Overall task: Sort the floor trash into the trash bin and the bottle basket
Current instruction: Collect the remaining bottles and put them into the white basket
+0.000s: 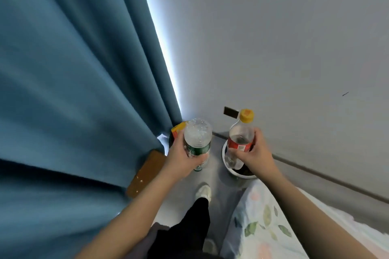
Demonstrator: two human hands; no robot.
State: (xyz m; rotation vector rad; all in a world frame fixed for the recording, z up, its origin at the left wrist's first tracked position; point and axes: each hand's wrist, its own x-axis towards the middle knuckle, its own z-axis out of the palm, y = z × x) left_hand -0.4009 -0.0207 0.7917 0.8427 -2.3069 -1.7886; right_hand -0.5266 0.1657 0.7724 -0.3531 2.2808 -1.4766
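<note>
**Two bottles held up, bin beneath**

The clear green-label bottle sits in the left hand. The clear red-label bottle, yellow cap up, sits in the right hand, over the round white bin on the floor.

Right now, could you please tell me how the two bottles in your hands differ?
The left bottle has a green label; the right bottle has a red one. The left bottle is held base up, neck down; the right bottle is held yellow cap up. Both are clear plastic, gripped by the left hand and the right hand.
</note>
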